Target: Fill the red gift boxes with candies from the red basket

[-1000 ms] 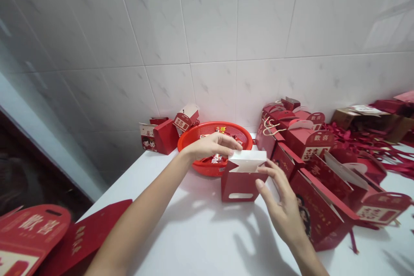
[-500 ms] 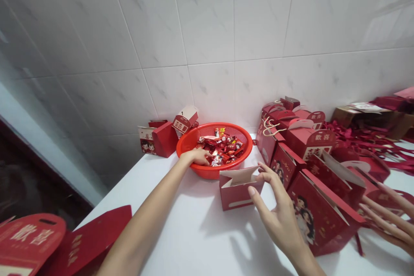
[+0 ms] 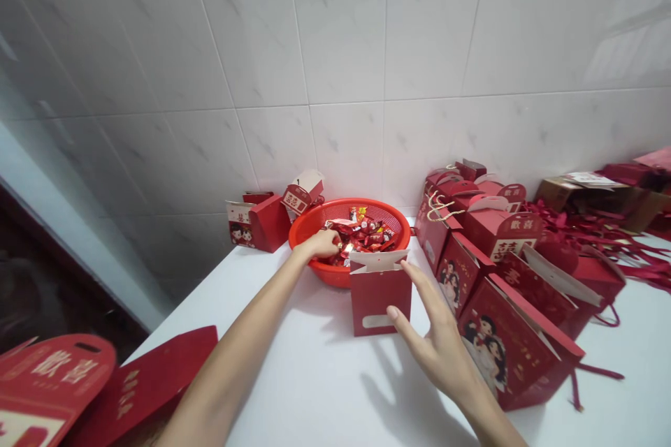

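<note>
My left hand [image 3: 323, 244] is in the left side of a red plastic basket [image 3: 349, 278] of wrapped candies [image 3: 370, 232]. Its fingers are curled together, and what they pinch, if anything, is too small to make out. A small red paper box [image 3: 381, 297] with an open pale top stands upright on the white table, in front of the basket. Beside this box, my right hand [image 3: 427, 325] has its thumb and fingers spread, the fingertips at the right edge of the box, gripping nothing.
Red boxes and gift bags [image 3: 516, 342] crowd the right side, with red ribbons [image 3: 571, 223] behind. Two red boxes [image 3: 270, 223] stand left of the basket. More red boxes [image 3: 141, 384] lie at the lower left. A tiled wall [image 3: 346, 28] rises behind.
The small box has tipped more upright, showing its front. My left fingers have curled in the basket. My right hand has shifted slightly left and down. Another person's hand at the right has left the view.
</note>
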Demonstrator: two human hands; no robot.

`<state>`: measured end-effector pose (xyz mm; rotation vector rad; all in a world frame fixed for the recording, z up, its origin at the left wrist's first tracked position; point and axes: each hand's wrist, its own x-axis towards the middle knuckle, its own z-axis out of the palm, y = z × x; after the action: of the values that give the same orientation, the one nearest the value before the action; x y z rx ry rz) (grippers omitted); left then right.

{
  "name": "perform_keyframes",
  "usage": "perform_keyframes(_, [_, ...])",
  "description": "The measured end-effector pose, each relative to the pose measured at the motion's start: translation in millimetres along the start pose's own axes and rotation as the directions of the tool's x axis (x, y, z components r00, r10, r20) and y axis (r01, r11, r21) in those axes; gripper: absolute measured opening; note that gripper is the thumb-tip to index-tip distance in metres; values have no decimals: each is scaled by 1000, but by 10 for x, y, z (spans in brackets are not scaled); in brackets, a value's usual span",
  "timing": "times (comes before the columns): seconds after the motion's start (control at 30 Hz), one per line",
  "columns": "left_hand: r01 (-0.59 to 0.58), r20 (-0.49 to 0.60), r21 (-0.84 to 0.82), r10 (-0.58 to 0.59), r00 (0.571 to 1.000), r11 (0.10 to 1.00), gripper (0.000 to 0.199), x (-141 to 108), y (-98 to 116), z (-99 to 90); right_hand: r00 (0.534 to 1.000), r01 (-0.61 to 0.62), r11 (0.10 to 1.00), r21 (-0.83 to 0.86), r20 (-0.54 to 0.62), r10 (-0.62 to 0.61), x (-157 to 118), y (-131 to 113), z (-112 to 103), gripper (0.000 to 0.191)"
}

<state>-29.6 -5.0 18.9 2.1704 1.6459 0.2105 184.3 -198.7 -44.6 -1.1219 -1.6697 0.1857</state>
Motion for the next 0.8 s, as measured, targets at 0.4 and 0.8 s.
perform_keyframes(0.4, [-433, -338, -811, 289, 896, 393, 42, -389, 592, -412, 950, -108, 883, 456, -215, 227, 42, -57, -113, 46])
perform_keyframes(0.8, [-482, -48, -792, 750, 660, 374, 37, -799, 997, -325, 893, -150, 646, 748, -178, 413, 183, 0, -286, 19])
